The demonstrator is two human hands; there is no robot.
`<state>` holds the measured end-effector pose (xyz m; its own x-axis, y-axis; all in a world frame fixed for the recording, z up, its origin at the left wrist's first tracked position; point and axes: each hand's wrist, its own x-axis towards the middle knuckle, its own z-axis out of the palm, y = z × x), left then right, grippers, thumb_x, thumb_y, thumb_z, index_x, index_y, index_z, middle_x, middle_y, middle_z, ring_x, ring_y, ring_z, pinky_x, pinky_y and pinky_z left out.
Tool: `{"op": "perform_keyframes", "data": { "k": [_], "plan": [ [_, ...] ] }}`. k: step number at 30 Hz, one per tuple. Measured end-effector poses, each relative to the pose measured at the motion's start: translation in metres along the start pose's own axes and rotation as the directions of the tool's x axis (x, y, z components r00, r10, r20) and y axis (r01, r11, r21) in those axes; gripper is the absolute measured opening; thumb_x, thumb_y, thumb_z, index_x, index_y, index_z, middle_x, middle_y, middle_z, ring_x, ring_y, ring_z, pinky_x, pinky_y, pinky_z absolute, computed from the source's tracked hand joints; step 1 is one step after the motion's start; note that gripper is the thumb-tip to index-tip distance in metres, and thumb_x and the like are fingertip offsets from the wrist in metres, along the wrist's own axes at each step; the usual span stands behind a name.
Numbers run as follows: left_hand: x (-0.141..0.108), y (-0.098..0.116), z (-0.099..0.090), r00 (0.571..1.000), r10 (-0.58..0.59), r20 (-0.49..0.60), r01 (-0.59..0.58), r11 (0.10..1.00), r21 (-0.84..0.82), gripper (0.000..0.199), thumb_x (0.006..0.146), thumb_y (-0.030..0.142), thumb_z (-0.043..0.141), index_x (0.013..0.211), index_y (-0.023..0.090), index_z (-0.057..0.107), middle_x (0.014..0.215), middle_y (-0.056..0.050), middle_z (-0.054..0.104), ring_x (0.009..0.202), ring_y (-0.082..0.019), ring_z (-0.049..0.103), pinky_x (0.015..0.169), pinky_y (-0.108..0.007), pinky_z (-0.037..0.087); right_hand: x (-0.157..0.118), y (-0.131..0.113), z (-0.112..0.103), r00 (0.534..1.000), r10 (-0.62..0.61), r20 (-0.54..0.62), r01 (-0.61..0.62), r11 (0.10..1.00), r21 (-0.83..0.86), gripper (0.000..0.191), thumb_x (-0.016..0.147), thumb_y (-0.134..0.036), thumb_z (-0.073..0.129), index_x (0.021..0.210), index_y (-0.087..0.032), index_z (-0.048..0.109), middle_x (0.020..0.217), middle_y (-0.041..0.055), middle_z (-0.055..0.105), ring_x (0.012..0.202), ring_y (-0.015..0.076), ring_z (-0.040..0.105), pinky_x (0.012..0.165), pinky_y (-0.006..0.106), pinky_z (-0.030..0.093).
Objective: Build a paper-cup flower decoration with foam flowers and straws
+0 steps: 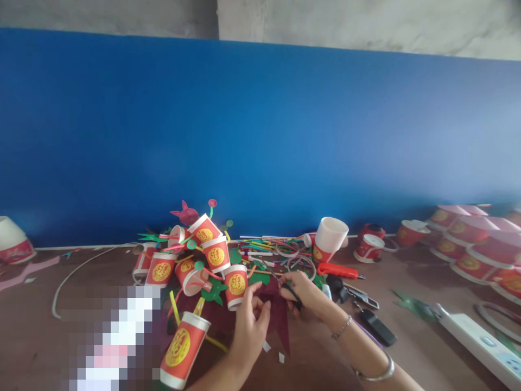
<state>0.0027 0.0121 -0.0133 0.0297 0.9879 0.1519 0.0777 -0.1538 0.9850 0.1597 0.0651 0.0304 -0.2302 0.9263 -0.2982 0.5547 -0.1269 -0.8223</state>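
In the head view my right hand point(300, 290) is closed around the dark handles of a pair of scissors point(299, 300). Their blades point away to the left, above green and dark red paper point(280, 320). My left hand point(250, 320) is loosely curled, with the fingers apart and nothing visible in them. It is nearest to a red and white paper cup point(236, 287) with a yellow emblem; whether they touch I cannot tell. Closer to me on the left, another paper cup point(185, 350) stands tilted with yellow strips. Small white scraps point(281, 357) lie below my hands.
Several decorated cups pile up left of centre, one topped by a dark red paper figure point(188, 214). Behind my hands lie colourful sticks point(260, 244). To the right are stacked cups point(330, 236), an orange cutter point(337, 270), keys, a black fob point(376, 327) and a power strip point(480, 342).
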Motion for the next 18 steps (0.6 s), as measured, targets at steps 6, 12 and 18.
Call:
{"op": "perform_keyframes", "data": {
  "k": [6, 12, 18],
  "plan": [
    [-0.004, 0.005, 0.001, 1.0, 0.008, 0.01, -0.008, 1.0, 0.019, 0.033, 0.085, 0.031, 0.045, 0.114, 0.015, 0.044, 0.061, 0.005, 0.044, 0.055, -0.014, 0.047, 0.054, -0.025, 0.038, -0.007, -0.005, 0.007, 0.991, -0.084, -0.101, 0.082, 0.996, -0.032, 0.01, 0.067, -0.022, 0.052, 0.077, -0.02, 0.049, 0.049, -0.0044, 0.056, 0.041, 0.012, 0.052, 0.04, 0.019, 0.034],
    [-0.007, 0.014, -0.002, 0.997, 0.047, -0.064, -0.043, 0.997, 0.063, 0.021, 0.087, 0.031, 0.042, 0.101, 0.017, 0.05, 0.07, -0.002, 0.056, 0.061, -0.015, 0.052, 0.055, -0.024, 0.039, -0.005, -0.017, 0.025, 0.906, -0.356, -0.227, 0.223, 0.86, -0.458, 0.04, 0.056, -0.004, 0.048, 0.093, -0.02, 0.054, 0.068, -0.0001, 0.061, 0.064, 0.0153, 0.056, 0.057, 0.021, 0.034],
    [-0.006, 0.012, -0.003, 0.993, 0.054, -0.101, -0.049, 0.997, 0.052, 0.021, 0.087, 0.032, 0.043, 0.099, 0.018, 0.052, 0.078, -0.006, 0.062, 0.069, -0.018, 0.059, 0.057, -0.026, 0.042, 0.006, -0.016, 0.032, 0.94, -0.299, -0.164, 0.173, 0.833, -0.526, 0.047, 0.052, -0.001, 0.047, 0.095, -0.018, 0.053, 0.071, 0.0014, 0.06, 0.068, 0.0164, 0.054, 0.058, 0.021, 0.031]
  ]
}}
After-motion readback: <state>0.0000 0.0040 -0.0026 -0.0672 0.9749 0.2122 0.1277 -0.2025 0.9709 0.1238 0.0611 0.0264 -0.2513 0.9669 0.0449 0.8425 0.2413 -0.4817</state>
